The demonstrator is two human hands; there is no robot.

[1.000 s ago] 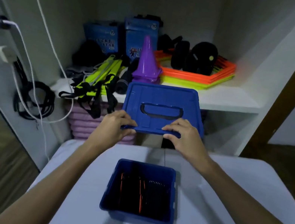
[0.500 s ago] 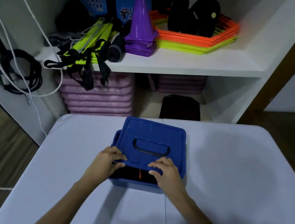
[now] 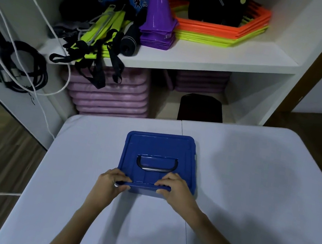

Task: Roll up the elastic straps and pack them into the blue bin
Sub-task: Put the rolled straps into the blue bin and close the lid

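Blue bin [image 3: 143,192] sits on the white table [image 3: 251,191], near the far edge and somewhat left of the table's centre seam, well in from both side edges. Blue lid [image 3: 160,158] lies over it and covers the whole opening; only a thin strip of the bin's near wall shows under the lid lip. Elastic straps not visible; judged to be inside, cannot confirm from here.

Left hand [image 3: 109,186]: fingers curled over the lid's near-left edge, thumb under the lip, pinching it. Right hand [image 3: 173,190]: same hold at the near-right edge, fingers on top, thumb tucked under. Both hands holding the lid, neither free.

Step in hand, as I read it: seating the lid, the last act of packing. The far edge looks down and flush; the near edge is the 1 side not yet confirmed closed.

Doing it well:
- Press down evenly with both hands together, so the lid does not rock on 1 corner.
- Slide thumbs out from under the lip before the last push, or they will block the seat.
- Then run fingers along the 2 side edges to check each is down.
- Recessed handle [image 3: 156,165] lies flat; leave it alone until the lid is fully seated.
- Bin is light plastic on a smooth top; push straight down, not forward, or it may skid toward the far edge.
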